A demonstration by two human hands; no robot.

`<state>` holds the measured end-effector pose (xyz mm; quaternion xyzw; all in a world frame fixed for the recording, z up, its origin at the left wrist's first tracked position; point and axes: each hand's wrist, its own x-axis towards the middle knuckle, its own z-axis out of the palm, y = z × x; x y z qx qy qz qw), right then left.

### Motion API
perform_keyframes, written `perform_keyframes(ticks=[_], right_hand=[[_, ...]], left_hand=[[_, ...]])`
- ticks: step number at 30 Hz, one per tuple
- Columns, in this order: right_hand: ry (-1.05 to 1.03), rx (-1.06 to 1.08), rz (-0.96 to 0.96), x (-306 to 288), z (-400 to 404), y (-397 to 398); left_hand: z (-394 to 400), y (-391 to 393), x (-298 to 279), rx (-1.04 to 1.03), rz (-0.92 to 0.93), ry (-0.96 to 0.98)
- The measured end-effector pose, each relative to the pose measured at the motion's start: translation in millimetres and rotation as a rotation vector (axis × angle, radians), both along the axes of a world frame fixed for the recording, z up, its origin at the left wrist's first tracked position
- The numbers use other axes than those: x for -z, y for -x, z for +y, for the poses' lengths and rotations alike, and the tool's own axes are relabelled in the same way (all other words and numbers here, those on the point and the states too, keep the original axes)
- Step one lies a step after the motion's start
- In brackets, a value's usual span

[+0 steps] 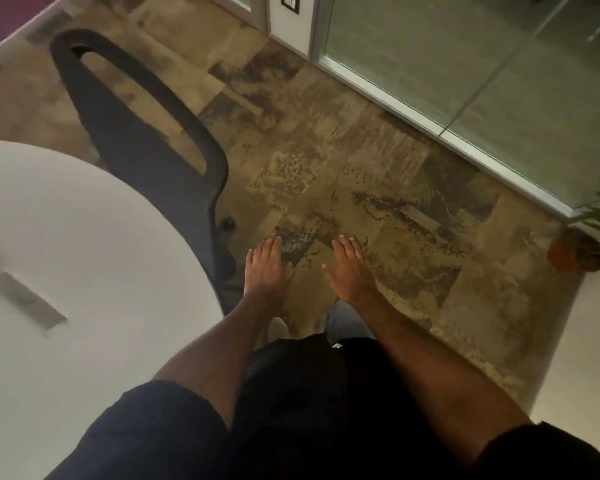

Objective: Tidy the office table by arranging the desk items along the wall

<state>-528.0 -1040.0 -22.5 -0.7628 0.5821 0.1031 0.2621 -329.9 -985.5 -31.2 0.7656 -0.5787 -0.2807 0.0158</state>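
Head view, standing beside a white round tabletop [84,237]. The left hand [267,265] and right hand [350,271] are held out flat, palms down, fingers straight toward the floor [361,168]; neither grasps anything, probably a neutral pose between steps. No loose desk items are identifiable; only a grey rectangular plate [25,299], long axis running diagonally, lies in the tabletop. A dark office chair [146,133] stands just beside the tabletop's edge; a potted plant [575,251] sits by the glass partition [465,64].
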Motion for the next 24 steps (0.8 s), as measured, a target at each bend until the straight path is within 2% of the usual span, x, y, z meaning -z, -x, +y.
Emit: perform_keyframes(ticks=[5,15,24], right_hand=[[-0.013,-0.055,0.017,13,-107,-19],[0.009,-0.311,-0.011,12,-366,-67],[0.032,-0.528,0.001,14,-495,-175]], left_hand=[[-86,-11,11,-0.052,0.003,-0.026],[-284,-37,7,-0.344,-0.009,-0.008],[-398,-129,5,-0.574,-0.049,0.022]])
